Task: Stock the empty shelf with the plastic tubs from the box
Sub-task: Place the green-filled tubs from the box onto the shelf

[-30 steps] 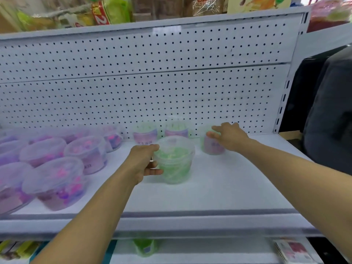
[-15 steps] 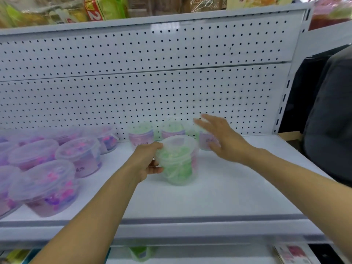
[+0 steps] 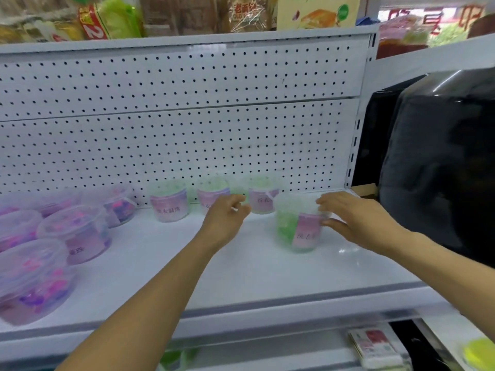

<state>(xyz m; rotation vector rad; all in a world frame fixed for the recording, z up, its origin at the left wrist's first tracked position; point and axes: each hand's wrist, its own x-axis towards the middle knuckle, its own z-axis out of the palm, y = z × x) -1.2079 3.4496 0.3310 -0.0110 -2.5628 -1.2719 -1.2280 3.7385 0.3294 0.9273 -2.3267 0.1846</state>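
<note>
1. While both arms reach over a white shelf (image 3: 254, 279), pink-filled tubs (image 3: 77, 234) crowd its far left, lids on, their labels blurred.

2. Against the pegboard (image 3: 174, 140) at the back, three green tubs stand in a row: the first (image 3: 168, 200) sits apart at the left, the second (image 3: 211, 192) is partly hidden behind a hand, and the third (image 3: 261, 196) stands just to its right.

3. Near the centre, the left hand (image 3: 226, 219) hovers above the shelf with fingers loosely curled and nothing in its grasp; it overlaps the second tub in the picture, and whether it touches that tub cannot be told.

4. Right of that hand, a fourth green tub (image 3: 298, 224) stands upright on the shelf, forward of the back row, its pink label facing the camera and green contents showing on its left side.

5. At that tub's right flank, the right hand (image 3: 356, 219) has its fingers at the rim and its thumb against the label, cupping the tub's side with fingers only slightly bent.

6. Beyond the shelf's right upright, a dark bulky shape (image 3: 439, 162) fills the frame's edge; what it is cannot be told.

7. Below the shelf lip, a red-and-white packet (image 3: 373, 344) lies on the lower tier at right.
</note>
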